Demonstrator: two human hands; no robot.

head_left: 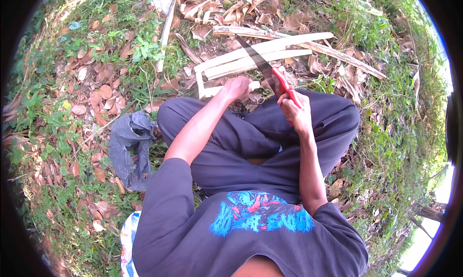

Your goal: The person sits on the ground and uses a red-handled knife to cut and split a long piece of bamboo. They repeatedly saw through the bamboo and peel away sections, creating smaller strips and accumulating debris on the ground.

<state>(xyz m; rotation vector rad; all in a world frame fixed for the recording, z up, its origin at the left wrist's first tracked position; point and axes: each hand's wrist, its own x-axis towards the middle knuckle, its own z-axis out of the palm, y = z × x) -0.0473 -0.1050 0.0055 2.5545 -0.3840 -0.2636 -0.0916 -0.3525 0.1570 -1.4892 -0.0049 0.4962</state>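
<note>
Right hand (295, 109) clamped round red handle of saw (263, 67); dark blade angled up and leftward, its tip over pale strips (226, 58) on ground. Left hand (236, 88) closed on short pale piece (210, 91), held low before crossed legs; ends seen either side of fist. Leaf litter (107, 91) and grass (386, 147) spread around; crumpled dark plastic bag (120, 147) lying beside left knee.

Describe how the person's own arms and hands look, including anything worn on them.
The left hand and right hand are bare, with no gloves or wristbands visible. Dark, short shirt sleeves leave both forearms uncovered.
</note>
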